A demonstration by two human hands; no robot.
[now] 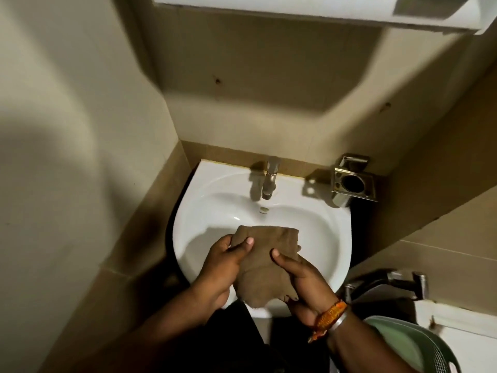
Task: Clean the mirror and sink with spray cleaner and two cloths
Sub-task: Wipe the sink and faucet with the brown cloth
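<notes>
A brown cloth (265,261) hangs over the front of the white sink (209,211), spread between both hands. My left hand (223,267) pinches its left edge, thumb on top. My right hand (301,281) grips its right side and lower corner; an orange thread band and a metal bangle sit on that wrist. A steel tap (270,177) stands at the back of the basin above the overflow hole. The white underside of a cabinet or mirror frame (309,9) juts out at the top. No spray bottle or second cloth is in view.
A steel tumbler holder (352,183) is fixed to the wall right of the sink. A metal wall tap (398,281) and a green plastic basket (411,343) sit at lower right. Beige tiled walls close in tightly on the left and right.
</notes>
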